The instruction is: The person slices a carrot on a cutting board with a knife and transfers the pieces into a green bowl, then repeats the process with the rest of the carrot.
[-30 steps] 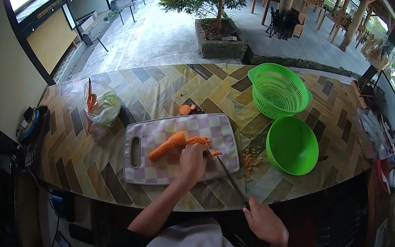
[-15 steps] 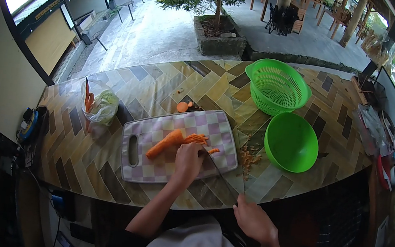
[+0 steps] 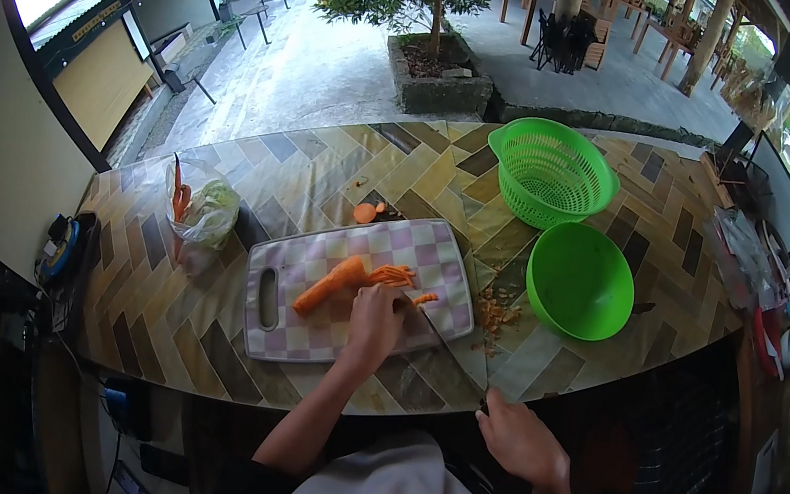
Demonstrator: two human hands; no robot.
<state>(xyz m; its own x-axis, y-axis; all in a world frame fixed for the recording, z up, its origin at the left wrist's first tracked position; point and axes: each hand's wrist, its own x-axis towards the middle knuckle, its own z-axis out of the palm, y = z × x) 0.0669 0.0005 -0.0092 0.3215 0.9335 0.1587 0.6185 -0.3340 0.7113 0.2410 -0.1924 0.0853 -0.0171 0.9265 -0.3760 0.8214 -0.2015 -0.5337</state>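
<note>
An orange carrot [image 3: 327, 283] lies on the pink-and-white checked cutting board [image 3: 302, 335], with cut carrot strips [image 3: 394, 275] at its right end. My left hand [image 3: 375, 320] rests on the board, fingers pressing on the carrot's cut end. My right hand [image 3: 519, 441] sits at the counter's near edge and grips the handle of a knife [image 3: 450, 344], whose blade reaches up-left onto the board toward a small carrot piece [image 3: 425, 299].
A green bowl [image 3: 580, 281] and a green colander [image 3: 549, 173] stand right of the board. Carrot scraps [image 3: 492, 311] lie between board and bowl. A plastic bag with vegetables [image 3: 201, 210] stands left. Carrot ends [image 3: 367, 212] lie behind the board. Clutter lines the counter's right end.
My right hand and the knife shifted slightly along the counter edge; the blade tip stays near the carrot. My left hand stays on the carrot.
</note>
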